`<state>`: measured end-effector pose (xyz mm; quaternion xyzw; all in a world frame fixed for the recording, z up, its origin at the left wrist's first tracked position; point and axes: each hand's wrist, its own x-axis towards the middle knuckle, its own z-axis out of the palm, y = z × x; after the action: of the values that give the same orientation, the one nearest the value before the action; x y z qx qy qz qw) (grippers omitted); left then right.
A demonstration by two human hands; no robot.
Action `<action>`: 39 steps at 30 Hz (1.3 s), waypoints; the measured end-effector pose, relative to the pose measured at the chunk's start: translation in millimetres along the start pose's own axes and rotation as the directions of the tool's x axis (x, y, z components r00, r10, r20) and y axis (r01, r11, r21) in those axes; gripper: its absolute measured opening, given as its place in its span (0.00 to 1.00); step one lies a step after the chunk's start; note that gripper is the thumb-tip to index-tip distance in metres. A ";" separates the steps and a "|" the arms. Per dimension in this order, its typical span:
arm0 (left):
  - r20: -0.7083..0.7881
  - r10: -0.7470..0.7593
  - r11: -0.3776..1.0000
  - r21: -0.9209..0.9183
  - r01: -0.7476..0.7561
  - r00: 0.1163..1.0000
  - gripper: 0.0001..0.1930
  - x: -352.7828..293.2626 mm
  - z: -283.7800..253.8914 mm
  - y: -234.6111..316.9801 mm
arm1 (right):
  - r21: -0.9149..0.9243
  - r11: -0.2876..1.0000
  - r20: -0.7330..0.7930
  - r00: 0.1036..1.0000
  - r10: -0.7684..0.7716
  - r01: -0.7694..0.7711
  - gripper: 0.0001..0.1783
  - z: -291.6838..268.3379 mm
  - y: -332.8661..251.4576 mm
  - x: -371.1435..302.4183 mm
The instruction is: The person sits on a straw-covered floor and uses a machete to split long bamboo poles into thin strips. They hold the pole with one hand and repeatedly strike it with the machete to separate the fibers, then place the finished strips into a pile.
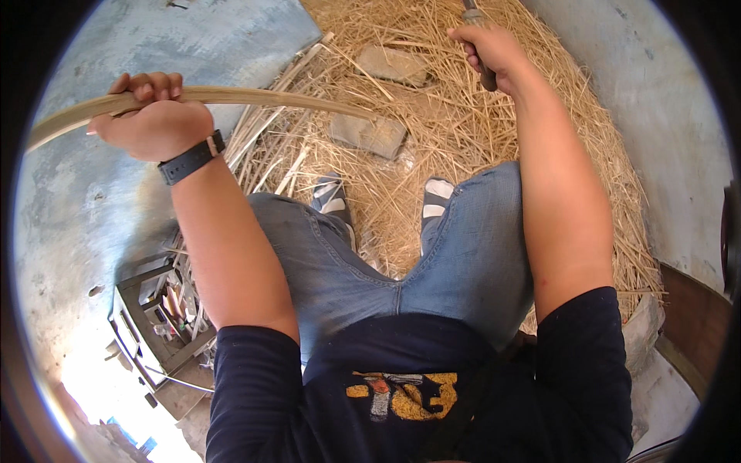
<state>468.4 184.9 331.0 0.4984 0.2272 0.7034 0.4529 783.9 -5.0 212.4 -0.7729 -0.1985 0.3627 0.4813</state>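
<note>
Above a floor strewn with straw (463,131), a person sat with knees apart, in blue jeans (432,262) and a dark short-sleeved shirt (401,386) with a yellow print on the chest. The left hand (153,117) was raised at the upper left, its fingers (150,83) curled shut around a long, thin bamboo strip (255,96). That strip was pale tan and gently bowed; it ran from the left rim of the view, through the fist, and on toward the middle, ending in the air over the straw. A black watch (191,158) sat on the left wrist.

The right hand (490,52) was held up at the top of the view, fingers wrapped tight around the dark handle of a tool (480,46); the working end ran past the top edge, so what kind of tool it was could not be told. The two hands were well apart, and the tool was not touching the strip.

Down on the straw, two flat grey stones (369,135) lay one beyond the other ahead of the feet, which wore sandals with white straps (438,189). More pale split strips (270,139) lay in a loose bundle at the left edge of the straw, below the left hand. Beside the left thigh stood a small dark metal rack (154,324) on the grey concrete floor (77,201).
</note>
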 end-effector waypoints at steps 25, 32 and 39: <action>0.020 0.310 0.913 0.274 -0.303 0.951 0.22 66.2 -25.1 117.5 | -0.035 0.955 0.405 0.878 -0.255 0.293 0.23 68.2 -60.5 -84.5; -0.061 0.121 0.990 0.084 -0.116 0.991 0.30 67.7 -13.4 145.1 | 0.143 0.918 0.353 0.848 -0.397 0.370 0.31 184.7 -86.5 -169.0; -0.103 0.092 0.988 0.136 -0.077 0.990 0.30 66.3 11.2 139.3 | -0.060 0.995 0.297 0.953 -0.062 0.083 0.24 247.5 50.6 -147.2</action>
<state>415.2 173.0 475.7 0.4972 0.2762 0.7317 0.3757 498.9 23.8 154.1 -0.7193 -0.3090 0.4484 0.4313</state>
